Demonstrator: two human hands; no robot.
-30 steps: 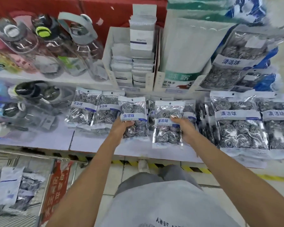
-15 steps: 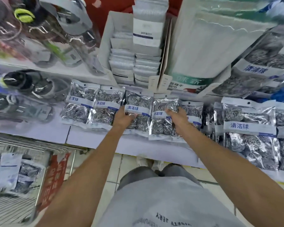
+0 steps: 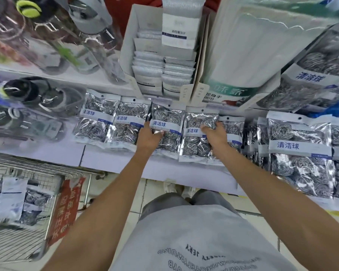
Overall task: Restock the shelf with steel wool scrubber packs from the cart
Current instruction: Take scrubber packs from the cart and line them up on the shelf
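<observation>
Each grip holds one scrubber pack upright, long axis vertical: left hand (image 3: 149,138) on the left pack (image 3: 166,122), right hand (image 3: 215,136) on the right pack (image 3: 197,133), side by side on the shelf (image 3: 160,169)

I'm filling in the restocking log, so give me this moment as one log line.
step: placing packs on shelf | left hand: grips scrubber pack | right hand: grips neighbouring pack | cart: packs remain

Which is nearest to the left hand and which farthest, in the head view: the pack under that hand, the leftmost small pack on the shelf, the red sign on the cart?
From the left hand:
1. Pack under the hand, touching it.
2. Leftmost small pack, further left on the shelf.
3. Red sign, lower left, on the cart.
</observation>
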